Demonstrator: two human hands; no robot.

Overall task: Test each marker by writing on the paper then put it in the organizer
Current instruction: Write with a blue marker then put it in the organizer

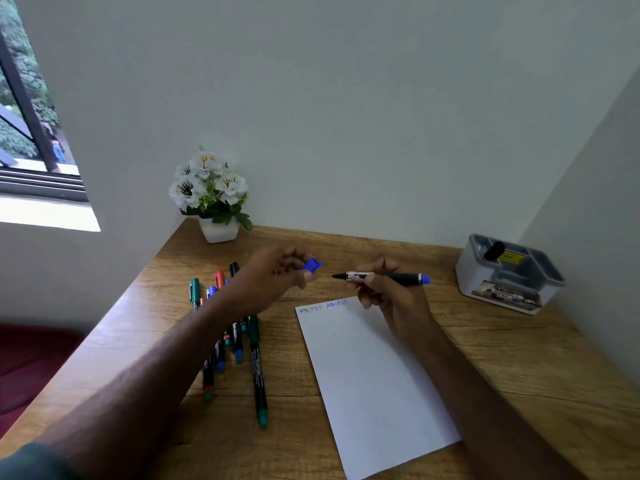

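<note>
Two bare forearms reach up from the frame's bottom; left hand and right hand both curled, pinching, mid-frame.

Wooden desk in a corner, seen from above. Right hand grips an uncapped marker — tip pointing left, blue end to the right, held above the desk. Left hand pinches its blue cap. White paper with two short lines of lettering at its top edge. Loose markers under the left forearm. Grey organizer far right — one dark marker inside. White flowers in a pot at the back.
</note>
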